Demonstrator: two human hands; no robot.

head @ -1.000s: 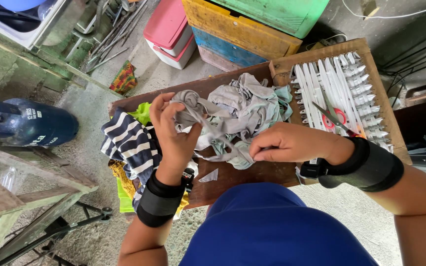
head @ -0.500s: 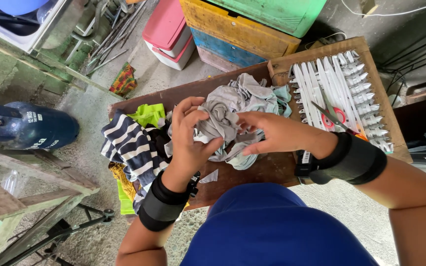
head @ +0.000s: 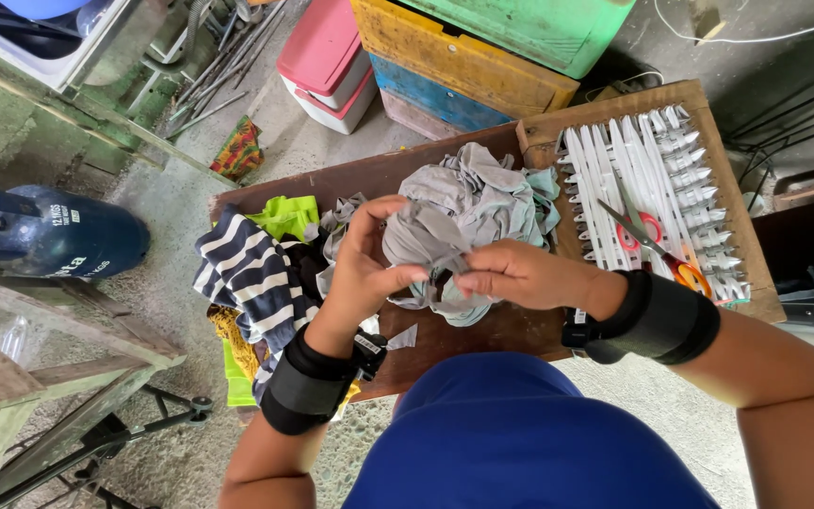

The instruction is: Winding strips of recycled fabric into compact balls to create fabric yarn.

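Between both sets of fingertips: grey fabric strip [head: 426, 240], pinched by left hand [head: 365, 269] and right hand [head: 511, 275], fingers closed on cloth. Risk: strip slipping free or snagging grey scrap pile [head: 487, 198] just beyond fingers. Left of fingers: striped cloth [head: 242, 273]. Right: scissors [head: 657, 247] on white slatted frame [head: 680, 160]. Underneath: wooden table [head: 482, 335]. Farther out: stacked crates [head: 463, 57], blue gas cylinder [head: 44, 240], concrete floor.

Rag pile [head: 482, 203] mid-table [head: 482, 332]; scissors [head: 654, 242] on rack [head: 652, 203] right; folded clothes [head: 247, 273] left.
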